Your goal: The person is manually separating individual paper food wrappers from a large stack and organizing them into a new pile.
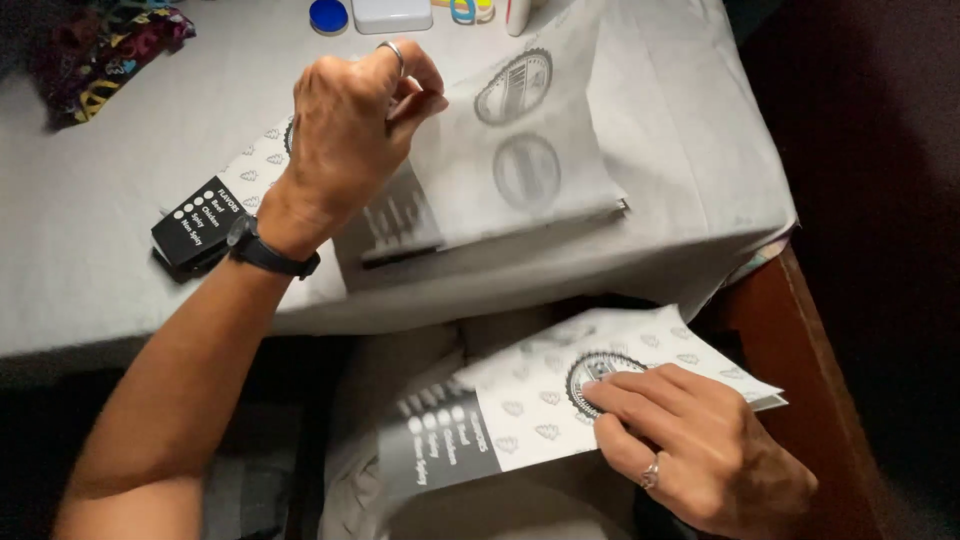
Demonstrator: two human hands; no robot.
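While the left hand (350,130) hovers over the grey cloth-covered table (110,230), its thumb and curled fingers pinch the edge of a thin, translucent paper sheet (520,150), lifting it so a round grey seal shows faintly through. That sheet belongs to a flat stack of printed paper bags (400,225) lying on the table, white with small leaf-like marks and a black band at one end. A silver ring sits on the forefinger, and a black wristwatch (270,255) wraps the wrist. Lower down, near the person's lap and off the table edge, the right hand (700,440) rests with fingers spread flat and pressed on a second paper bag (530,400), fingertips covering its round dark emblem; a ring circles one finger. This bag is matte, slightly curled, with a grey panel at its left end. At the table's far edge lie a blue round cap (328,15), a white rectangular box (392,14) and a patterned dark fabric (100,50).
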